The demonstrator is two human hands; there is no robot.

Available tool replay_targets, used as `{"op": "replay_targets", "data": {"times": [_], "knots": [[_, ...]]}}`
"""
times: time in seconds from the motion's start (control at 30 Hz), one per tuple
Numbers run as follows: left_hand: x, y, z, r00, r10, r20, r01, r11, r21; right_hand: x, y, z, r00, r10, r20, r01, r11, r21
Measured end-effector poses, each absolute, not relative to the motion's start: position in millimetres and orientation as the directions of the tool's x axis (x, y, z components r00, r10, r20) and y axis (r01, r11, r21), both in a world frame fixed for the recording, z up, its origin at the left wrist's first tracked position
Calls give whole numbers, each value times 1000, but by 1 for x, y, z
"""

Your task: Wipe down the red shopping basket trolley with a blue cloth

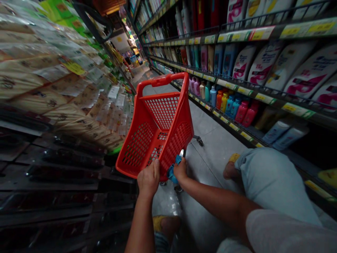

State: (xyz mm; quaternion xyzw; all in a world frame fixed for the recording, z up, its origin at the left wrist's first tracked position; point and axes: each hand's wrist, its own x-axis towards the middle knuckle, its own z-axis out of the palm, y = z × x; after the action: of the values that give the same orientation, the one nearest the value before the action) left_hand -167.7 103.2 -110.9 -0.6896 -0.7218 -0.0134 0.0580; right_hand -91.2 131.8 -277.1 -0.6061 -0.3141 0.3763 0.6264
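Observation:
A red plastic shopping cart (185,105) with latticed walls stands tilted in my view, its raised handle bar at the far end. My left hand (149,178) is closed over the cart's near rim, with the thumb on top. Just to the right, beside the cart's near corner, my right hand (181,169) is closed around a crumpled blue item (172,173). Its kind cannot be made out, and the fingers partly hide it. Below the basket, a caster wheel (200,141) shows on the right.
Shelves with shampoo bottles (244,63) and small coloured bottles (225,102) run along the right. Plastic-wrapped packages (63,95) are stacked on the left. My yellow-strapped footwear (233,158) rests on the grey tiled floor (207,154). The aisle continues beyond the cart.

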Motion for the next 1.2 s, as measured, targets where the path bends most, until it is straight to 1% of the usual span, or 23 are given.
{"op": "replay_targets", "data": {"times": [0.17, 0.23, 0.33, 0.37, 0.4, 0.47, 0.57, 0.63, 0.7, 0.83, 0.93, 1.0, 1.07, 1.2], "knots": [[-162, 99, -115, 16, 995, 97, 999, -11, -45, -97, 103, -258, 349, 930, 115, -80, 152, -985], [-171, 95, -113, 90, 994, 67, 996, -88, -29, -84, 104, -258, 330, 939, 100, -77, 132, -988], [-205, 88, -107, 350, 935, 50, 937, -350, -18, -61, 118, -262, 334, 942, 36, -71, 63, -996], [-219, 87, -105, 432, 900, 59, 902, -431, -36, -57, 120, -260, 333, 943, 21, -72, 48, -996], [-232, 86, -104, 443, 893, 80, 896, -439, -65, -55, 120, -255, 331, 944, 19, -73, 45, -996], [-251, 85, -105, 416, 905, 93, 908, -407, -101, -57, 110, -237, 303, 950, 77, -65, 101, -993], [-253, 85, -110, 355, 929, 109, 932, -342, -121, -63, 87, -207, 226, 940, 256, -29, 269, -963], [-239, 84, -115, 332, 935, 124, 940, -317, -127, -60, 78, -205, 205, 924, 324, -3, 332, -943], [-218, 82, -118, 309, 940, 142, 948, -292, -129, -51, 77, -221, 234, 925, 300, 28, 302, -953], [-171, 83, -125, 264, 943, 202, 963, -245, -113, -27, 87, -261, 353, 918, 179, 77, 162, -984], [-151, 87, -127, 282, 932, 226, 959, -271, -81, -13, 94, -256, 407, 891, 202, 100, 176, -979], [-152, 90, -124, 302, 922, 242, 953, -296, -60, -3, 100, -245, 405, 879, 253, 110, 228, -967], [-162, 94, -119, 279, 926, 253, 960, -271, -65, 6, 109, -241, 382, 885, 267, 104, 246, -964], [-179, 101, -113, 192, 960, 203, 978, -170, -121, 13, 124, -250, 417, 901, 118, 79, 94, -992]]}}
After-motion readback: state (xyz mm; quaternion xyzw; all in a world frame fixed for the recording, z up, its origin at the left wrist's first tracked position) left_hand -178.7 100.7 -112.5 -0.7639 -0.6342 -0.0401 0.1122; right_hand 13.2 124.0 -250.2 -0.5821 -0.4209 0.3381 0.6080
